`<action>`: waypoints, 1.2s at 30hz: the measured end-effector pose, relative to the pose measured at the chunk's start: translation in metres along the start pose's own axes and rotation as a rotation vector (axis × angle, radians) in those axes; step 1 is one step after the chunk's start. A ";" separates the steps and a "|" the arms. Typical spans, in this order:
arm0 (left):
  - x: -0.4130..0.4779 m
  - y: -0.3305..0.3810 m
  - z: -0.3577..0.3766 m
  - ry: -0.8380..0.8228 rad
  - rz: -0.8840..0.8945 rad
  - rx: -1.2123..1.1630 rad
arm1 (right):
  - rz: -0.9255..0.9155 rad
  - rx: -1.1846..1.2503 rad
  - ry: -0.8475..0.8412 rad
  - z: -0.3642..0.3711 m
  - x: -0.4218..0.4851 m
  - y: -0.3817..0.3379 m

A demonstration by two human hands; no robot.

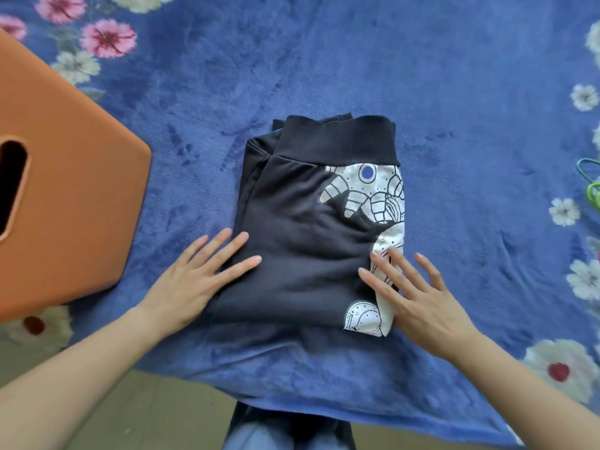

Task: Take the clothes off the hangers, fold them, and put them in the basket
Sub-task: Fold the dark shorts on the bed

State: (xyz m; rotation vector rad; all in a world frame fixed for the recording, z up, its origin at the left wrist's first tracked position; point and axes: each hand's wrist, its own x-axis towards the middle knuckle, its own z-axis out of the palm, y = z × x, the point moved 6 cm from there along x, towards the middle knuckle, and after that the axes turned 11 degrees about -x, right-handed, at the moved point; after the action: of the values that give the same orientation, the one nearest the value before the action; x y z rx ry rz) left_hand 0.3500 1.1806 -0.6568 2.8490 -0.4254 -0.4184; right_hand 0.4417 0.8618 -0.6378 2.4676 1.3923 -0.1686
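Blue plush floral blanket [454, 92] serves as folding surface. Folded dark sweatshirt with white astronaut print [311, 228] lies at its centre. Left hand [194, 280] and right hand [418, 297], both flat with fingers spread, press its 2 near corners, likely flattening the fold. Orange plastic basket [65, 190] sits just left, within reach.

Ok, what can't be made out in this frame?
Head view only.
Orange basket: cut by the left edge; its inside is out of sight.
Green hangers: cut by the right edge; number unclear.
Dark folded garment: lower layers hidden by the top one; right hand covers part of the white print.
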 end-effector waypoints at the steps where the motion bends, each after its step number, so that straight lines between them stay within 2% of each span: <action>1: 0.005 0.001 0.000 -0.021 0.010 0.008 | -0.017 0.007 -0.025 0.002 0.005 -0.001; 6: 0.025 -0.001 -0.014 -0.104 -0.006 -0.017 | -0.040 0.248 -0.047 -0.002 0.010 0.009; 8: 0.023 0.006 -0.024 -0.111 -0.002 -0.157 | -0.005 0.435 -0.030 -0.009 0.006 0.022; 11: 0.012 0.027 -0.034 -0.097 0.009 -0.495 | 0.067 0.718 -0.044 -0.027 -0.007 0.038; 15: 0.002 0.063 -0.051 0.031 -0.239 -1.092 | 0.222 1.216 -0.196 -0.045 -0.030 0.045; 17: 0.008 0.069 -0.057 0.114 -0.398 -1.208 | 0.329 1.455 -0.225 -0.044 -0.028 0.055; 19: 0.023 0.065 -0.065 0.254 -0.515 -1.273 | 0.446 1.570 -0.197 -0.040 -0.014 0.073; 22: 0.049 0.048 -0.077 0.511 -0.639 -1.353 | 0.566 1.627 -0.152 -0.039 0.020 0.098; 25: 0.077 0.037 -0.079 0.663 -0.683 -1.445 | 0.623 1.659 -0.136 -0.038 0.050 0.108; 27: 0.091 0.034 -0.078 0.706 -0.724 -1.463 | 0.675 1.718 -0.113 -0.037 0.063 0.109; 29: 0.099 0.028 -0.076 0.733 -0.789 -1.348 | 0.780 1.731 -0.039 -0.034 0.071 0.111; 33: 0.106 0.015 -0.070 0.839 -0.906 -1.133 | 1.082 1.565 0.122 -0.017 0.079 0.115; 36: 0.110 0.008 -0.054 0.839 -1.023 -1.075 | 1.204 1.424 0.054 0.003 0.082 0.111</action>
State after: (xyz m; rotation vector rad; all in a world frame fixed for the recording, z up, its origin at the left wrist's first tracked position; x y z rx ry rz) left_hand 0.4658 1.1477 -0.6313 1.6828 1.0853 0.3470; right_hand 0.5792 0.8746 -0.6383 3.7774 -0.8340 -1.0312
